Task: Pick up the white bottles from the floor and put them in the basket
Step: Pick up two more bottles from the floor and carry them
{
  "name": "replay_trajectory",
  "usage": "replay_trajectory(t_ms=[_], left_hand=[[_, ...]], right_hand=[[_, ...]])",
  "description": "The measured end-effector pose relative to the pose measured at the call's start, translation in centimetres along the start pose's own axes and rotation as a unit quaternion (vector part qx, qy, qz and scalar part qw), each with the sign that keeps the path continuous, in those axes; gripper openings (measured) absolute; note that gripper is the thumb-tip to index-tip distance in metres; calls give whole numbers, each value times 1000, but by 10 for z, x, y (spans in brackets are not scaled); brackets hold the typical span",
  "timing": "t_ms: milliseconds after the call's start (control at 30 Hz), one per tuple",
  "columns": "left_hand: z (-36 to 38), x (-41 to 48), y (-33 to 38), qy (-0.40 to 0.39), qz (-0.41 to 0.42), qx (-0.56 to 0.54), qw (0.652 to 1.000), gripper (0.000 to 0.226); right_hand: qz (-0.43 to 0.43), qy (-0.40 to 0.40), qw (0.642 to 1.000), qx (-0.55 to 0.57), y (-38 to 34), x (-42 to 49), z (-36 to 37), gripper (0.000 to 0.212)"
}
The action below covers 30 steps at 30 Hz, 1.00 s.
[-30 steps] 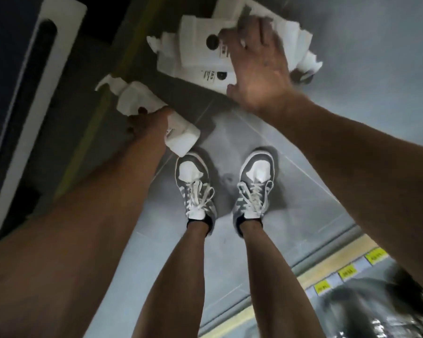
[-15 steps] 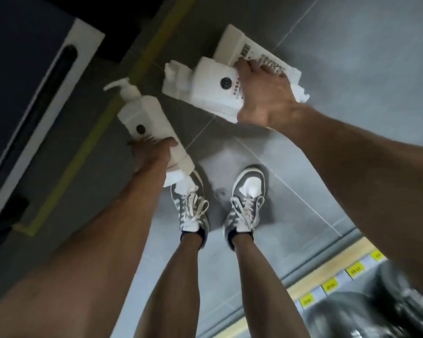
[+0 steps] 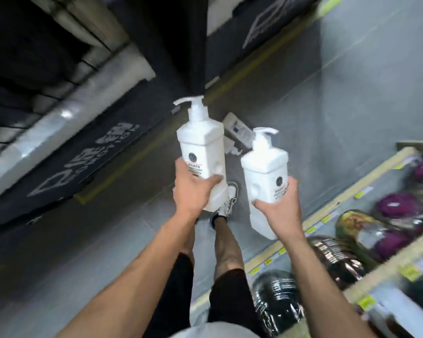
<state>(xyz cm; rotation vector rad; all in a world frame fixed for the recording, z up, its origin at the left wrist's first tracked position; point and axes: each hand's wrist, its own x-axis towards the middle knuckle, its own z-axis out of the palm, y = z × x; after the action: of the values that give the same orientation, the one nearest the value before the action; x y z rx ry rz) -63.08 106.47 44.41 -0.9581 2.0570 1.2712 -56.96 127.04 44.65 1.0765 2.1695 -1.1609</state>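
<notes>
A tall white plastic pump bottle (image 3: pixel 202 145) is gripped low on its body by the left hand (image 3: pixel 193 189), with the fingers curled round it. A second white pump bottle (image 3: pixel 264 172) is clasped likewise by the right hand (image 3: pixel 279 206). Both are held upright and apart above the grey tiled floor (image 3: pixel 352 106). 1 further white bottle (image 3: pixel 237 129) is seen lying on that floor beyond them. A wooden-edged shelf (image 3: pixel 327 211) of wrapped goods is seen at the right.

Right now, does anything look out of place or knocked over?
The left hand grips the left bottle, the right hand the right bottle, both upright. A third white bottle lies on its side on the floor beyond them. No spill shows.
</notes>
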Motion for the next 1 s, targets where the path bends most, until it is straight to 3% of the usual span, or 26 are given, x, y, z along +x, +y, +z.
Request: replay_trajectory(t_ms=[233,467,567,767,1000], left_hand=[[-98,-123,83,-39,52,-98,993,75],[-224,-216,138,-43,162,-25,986,77],[-257,-245,145,-18,183,-18,983,88],[-290,-294,129,46,144,-23,988,84],[-285,-360,84,215,46,-99,970,78]], right_hand=[[-67,-5,996,61,-112,-130,-88,78],[-166,-8,974,152,-194,-223,-127,85],[-233,-15,967,105,-216,-243,-129,95],[-343,-27,936,-71,-250,-278,-128,99],[-444,-133,876,-132,-257,-292,-129,101]])
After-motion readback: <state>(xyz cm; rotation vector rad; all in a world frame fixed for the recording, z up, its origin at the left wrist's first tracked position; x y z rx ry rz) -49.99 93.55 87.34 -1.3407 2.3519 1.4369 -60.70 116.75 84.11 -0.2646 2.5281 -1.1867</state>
